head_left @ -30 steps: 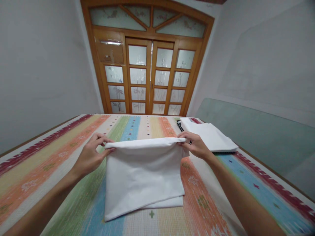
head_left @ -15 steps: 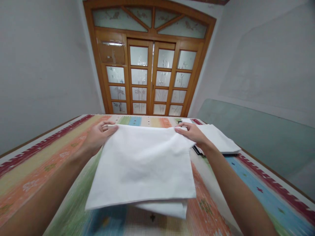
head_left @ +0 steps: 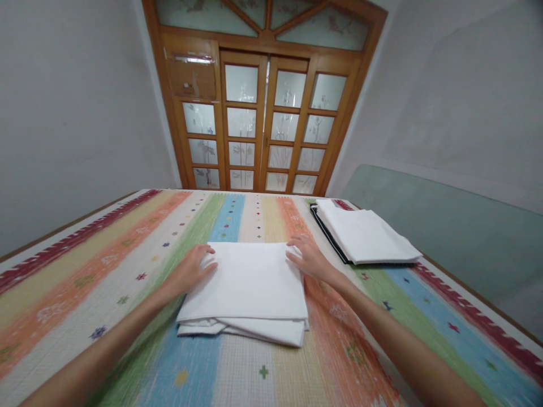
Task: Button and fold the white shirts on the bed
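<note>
A folded white cloth lies flat on the striped bedspread in front of me, its layers showing unevenly along the near edge. My left hand rests at its far left corner, thumb and fingers apart. At the far right corner is my right hand, fingers spread over the edge of the cloth. Neither hand pinches the fabric. Whether garment or plain sheet, the cloth's exact kind does not show.
To the right lies a stack of folded white cloth with a black-edged piece beneath it. A pale green headboard-like panel runs along the right wall. Wooden doors with glass panes stand beyond the far edge.
The white cloth, held up by both hands before, has come down flat onto the bedspread. Both hands have lowered toward me and loosened their pinch on its far corners.
</note>
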### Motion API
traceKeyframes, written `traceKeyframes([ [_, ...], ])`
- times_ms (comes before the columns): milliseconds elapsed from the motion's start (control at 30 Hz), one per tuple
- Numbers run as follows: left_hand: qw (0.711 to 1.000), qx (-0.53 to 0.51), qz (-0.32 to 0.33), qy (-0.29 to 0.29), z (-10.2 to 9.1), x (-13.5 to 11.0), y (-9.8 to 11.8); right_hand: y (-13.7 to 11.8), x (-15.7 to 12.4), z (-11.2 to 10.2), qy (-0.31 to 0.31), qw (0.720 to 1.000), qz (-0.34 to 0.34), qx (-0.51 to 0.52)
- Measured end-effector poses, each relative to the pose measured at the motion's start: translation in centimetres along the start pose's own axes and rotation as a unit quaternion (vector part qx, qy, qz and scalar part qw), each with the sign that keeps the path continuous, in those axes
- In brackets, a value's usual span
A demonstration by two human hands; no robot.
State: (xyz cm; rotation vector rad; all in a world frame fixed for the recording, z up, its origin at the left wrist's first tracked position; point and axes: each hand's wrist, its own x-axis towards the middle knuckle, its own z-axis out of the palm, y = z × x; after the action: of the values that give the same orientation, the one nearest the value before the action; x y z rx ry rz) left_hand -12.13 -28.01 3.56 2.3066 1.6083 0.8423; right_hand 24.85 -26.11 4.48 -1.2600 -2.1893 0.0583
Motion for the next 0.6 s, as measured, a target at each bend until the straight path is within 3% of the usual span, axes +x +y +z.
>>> traceKeyframes([
  [100, 0.996, 0.032, 0.036, -0.072, -1.0, -2.1, 1.9, -4.7, -2.6, -0.6, -0.032, 0.994, -0.1, 0.015],
  [200, 0.984, 0.062, 0.066, -0.153, -1.9, -4.1, 2.7, -9.1, -5.6, -0.7, -0.131, 0.974, -0.187, 0.004],
  [267, 0.975, 0.077, 0.078, -0.191, -2.2, -5.0, 2.6, -11.0, -7.1, -0.3, -0.183, 0.96, -0.209, -0.025],
  [367, 0.968, 0.091, 0.098, -0.213, -2.0, -5.9, 2.2, -12.4, -8.0, 0.6, -0.206, 0.952, -0.209, -0.089],
  [600, 0.96, 0.108, 0.136, -0.221, -1.0, -6.4, 3.0, -13.5, -7.6, 1.8, -0.163, 0.943, -0.231, -0.176],
])
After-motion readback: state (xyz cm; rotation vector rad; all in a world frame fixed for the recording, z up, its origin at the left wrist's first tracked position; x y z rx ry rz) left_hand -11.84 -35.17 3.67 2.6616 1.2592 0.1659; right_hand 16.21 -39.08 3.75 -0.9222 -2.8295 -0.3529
